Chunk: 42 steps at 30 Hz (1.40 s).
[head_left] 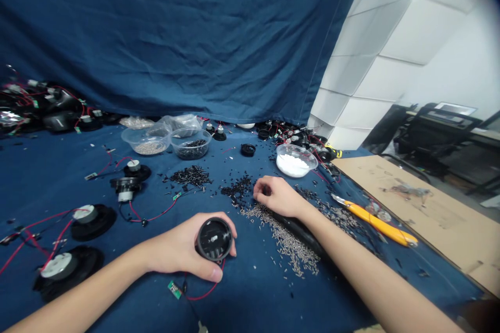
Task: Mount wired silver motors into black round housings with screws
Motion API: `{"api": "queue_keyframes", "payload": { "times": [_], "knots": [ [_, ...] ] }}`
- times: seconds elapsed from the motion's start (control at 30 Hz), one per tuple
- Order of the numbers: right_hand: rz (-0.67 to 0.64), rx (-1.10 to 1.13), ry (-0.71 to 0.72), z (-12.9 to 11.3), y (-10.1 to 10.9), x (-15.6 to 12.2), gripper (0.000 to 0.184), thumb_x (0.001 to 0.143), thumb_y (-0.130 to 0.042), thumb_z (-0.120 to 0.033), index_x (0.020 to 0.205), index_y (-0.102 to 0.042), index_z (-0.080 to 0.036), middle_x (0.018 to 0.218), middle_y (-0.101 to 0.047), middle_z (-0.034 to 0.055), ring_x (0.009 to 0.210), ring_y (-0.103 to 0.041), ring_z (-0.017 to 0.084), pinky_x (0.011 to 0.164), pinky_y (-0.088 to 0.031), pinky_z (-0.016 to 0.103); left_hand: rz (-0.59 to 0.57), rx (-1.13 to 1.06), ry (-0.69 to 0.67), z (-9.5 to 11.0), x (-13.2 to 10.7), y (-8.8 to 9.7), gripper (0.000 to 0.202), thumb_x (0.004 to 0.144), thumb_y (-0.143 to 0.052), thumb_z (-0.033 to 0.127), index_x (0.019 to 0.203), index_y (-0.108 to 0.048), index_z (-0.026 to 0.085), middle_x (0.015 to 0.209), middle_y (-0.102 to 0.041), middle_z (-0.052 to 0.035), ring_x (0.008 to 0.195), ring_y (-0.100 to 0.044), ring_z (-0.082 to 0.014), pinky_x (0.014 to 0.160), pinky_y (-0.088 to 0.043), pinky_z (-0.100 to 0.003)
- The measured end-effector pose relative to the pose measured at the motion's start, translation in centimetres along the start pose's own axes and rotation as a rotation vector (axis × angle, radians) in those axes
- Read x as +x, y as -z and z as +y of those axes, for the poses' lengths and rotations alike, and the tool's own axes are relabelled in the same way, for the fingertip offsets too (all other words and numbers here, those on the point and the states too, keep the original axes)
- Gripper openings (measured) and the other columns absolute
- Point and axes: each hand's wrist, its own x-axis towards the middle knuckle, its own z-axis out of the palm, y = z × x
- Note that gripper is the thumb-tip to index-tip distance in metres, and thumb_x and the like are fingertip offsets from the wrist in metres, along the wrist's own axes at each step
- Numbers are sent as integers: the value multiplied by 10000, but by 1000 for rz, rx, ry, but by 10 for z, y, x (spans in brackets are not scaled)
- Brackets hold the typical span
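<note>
My left hand (187, 250) is wrapped round a black round plastic housing (214, 239), its open hollow side facing me. A small white spot shows inside it. From beneath it run red wires to a small green circuit board (174, 289). My right hand (278, 196) is over the edge of a heap of tiny black parts (237, 189), its fingers curled together in a pinch; what they hold, if anything, is hidden. Under that hand and forearm lies a long black object (300, 231), partly covered, beside a spread of small silver screws (291, 250).
Clear bowls hold silver bits (149, 146), black parts (191, 150) and white material (292, 164). Wired motor units (84, 221) lie at left. A yellow utility knife (378, 222) and cardboard (410, 187) are at right. A blue cloth (175, 36) hangs behind.
</note>
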Motion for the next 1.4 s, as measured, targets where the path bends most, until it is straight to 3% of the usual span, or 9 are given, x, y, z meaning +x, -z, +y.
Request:
{"api": "queue_keyframes", "payload": {
  "times": [0.23,0.53,0.83,1.07,1.4],
  "knots": [
    [-38,-99,-17,-5,-6,-2,120,694,-632,-64,691,-590,-176,720,-597,1,656,-511,153,607,-345,261,4,13,-1,0,0,0,495,627,-797,202,1042,-528,183,994,-669,-46,816,-576,-151,742,-475,-266],
    [-52,-130,-60,-13,-9,-2,170,711,-587,-9,660,-566,-170,693,-593,15,639,-499,154,595,-324,261,3,20,1,2,0,0,503,626,-804,213,1045,-528,180,996,-669,-52,834,-577,-161,760,-471,-279],
    [-43,78,-19,-12,-7,-2,172,796,-524,-2,758,-575,-162,689,-591,-20,602,-491,115,579,-349,231,-3,1,-1,-2,0,0,511,635,-807,205,1059,-523,178,1009,-665,-52,828,-566,-150,761,-470,-272],
    [-10,257,15,-11,-6,-1,165,741,-540,-4,769,-609,-151,685,-611,-15,597,-521,113,569,-402,219,-3,24,7,0,1,0,505,634,-800,206,1054,-521,180,1009,-664,-54,844,-574,-161,771,-471,-286],
    [114,312,76,-10,1,1,143,786,-542,-82,856,-643,-155,741,-630,-2,653,-540,128,617,-417,241,1,46,0,-1,1,0,512,625,-799,195,1060,-530,177,1013,-671,-54,843,-572,-162,773,-466,-288]
  ]
}}
